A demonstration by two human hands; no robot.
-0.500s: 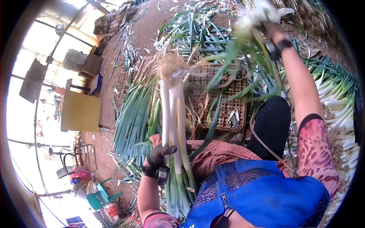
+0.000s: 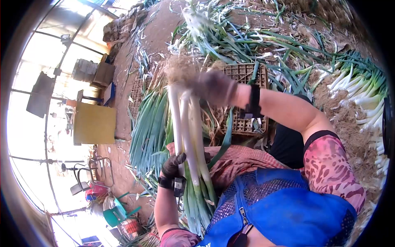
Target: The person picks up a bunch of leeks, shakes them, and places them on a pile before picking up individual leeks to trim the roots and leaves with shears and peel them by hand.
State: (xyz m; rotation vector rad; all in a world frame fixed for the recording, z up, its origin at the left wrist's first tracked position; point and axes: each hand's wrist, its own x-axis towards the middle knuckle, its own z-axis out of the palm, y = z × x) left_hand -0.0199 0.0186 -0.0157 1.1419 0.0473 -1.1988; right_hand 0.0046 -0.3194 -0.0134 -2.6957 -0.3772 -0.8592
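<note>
My gloved left hand [image 2: 173, 165] is closed around a few leeks [image 2: 187, 123], gripping them along their pale shafts. They stand nearly lengthwise in front of me, with bushy brown roots [image 2: 180, 69] at the far end and green leaves toward my lap. My gloved right hand [image 2: 216, 87] is at the upper end of the leeks, just below the roots. Motion smears its fingers, so whether it touches the shafts does not show. Left of the held leeks lies a thick bundle of green leek leaves [image 2: 148, 123].
A brown plastic crate [image 2: 242, 119] stands beyond my lap. Cut leaves [image 2: 230, 41] are heaped on the ground past it, with a blurred pale clump on top. Rows of leeks [image 2: 362, 86] lie at the right. A green chair [image 2: 117, 213] and a yellow board [image 2: 94, 123] are at the left.
My right hand has swung from the upper right, where it had blurred leafy strips, down to the root end of the leeks. The strips have left it. My left hand keeps its hold.
</note>
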